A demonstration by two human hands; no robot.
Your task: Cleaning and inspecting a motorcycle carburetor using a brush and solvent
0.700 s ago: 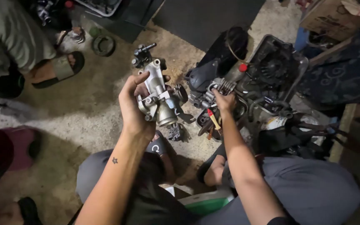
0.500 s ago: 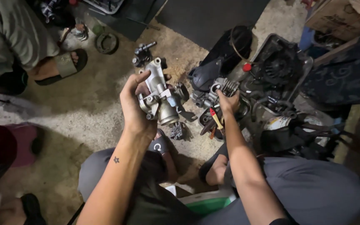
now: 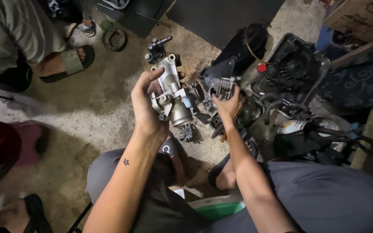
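At frame centre, the left hand curls its fingers around a grey cast-metal throttle body, held above the concrete floor; its long axis runs near vertical, the narrow end pointing to the top of the frame. Just right, the right hand grips a small ribbed metal part beside the black engine housing.

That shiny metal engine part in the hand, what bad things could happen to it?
The left hand alone holds the metal engine part up over the concrete floor; if the fingers slip, it might fall and get dented. The right hand is at the ribbed metal piece among crowded engine bits, so fingers could get pinched or scraped. Small parts like the black fitting lie loose on the floor and could get lost or kicked by the sandalled foot nearby.
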